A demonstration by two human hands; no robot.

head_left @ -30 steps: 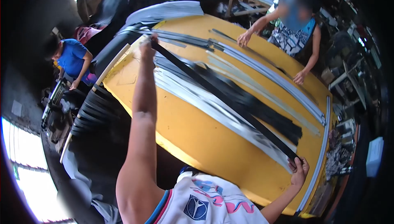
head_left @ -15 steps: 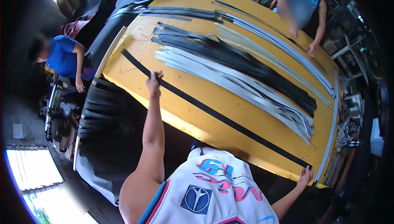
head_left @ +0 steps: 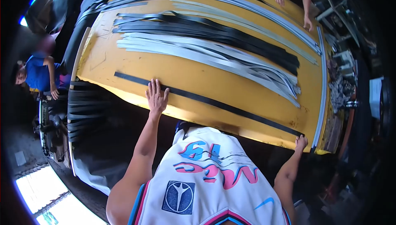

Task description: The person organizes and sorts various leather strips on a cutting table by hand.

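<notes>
A long black strip (head_left: pixel 214 102) lies along the near side of the yellow table (head_left: pixel 105 66), nearly straight. My left hand (head_left: pixel 156 97) rests flat across it toward its left end, fingers stretched out, covering a short part of the strip. At the right end, my right hand (head_left: pixel 301 143) has its fingers closed on the strip's tip by the table's near edge. Beyond the strip lie a bundle of pale grey strips (head_left: pixel 206 58) and a bundle of black strips (head_left: pixel 231 37), both loosely overlapping.
Narrow pale strips (head_left: pixel 247 6) run along the table's far side. Another person's hands (head_left: pixel 308 23) are at the far right edge. A person in a blue shirt (head_left: pixel 37 73) stands at the left. Dark strips (head_left: pixel 86 109) hang off the table's left end.
The black strip has come down flat and nearer the table's front edge. My left hand has gone from gripping it to lying spread on it. The view has shifted.
</notes>
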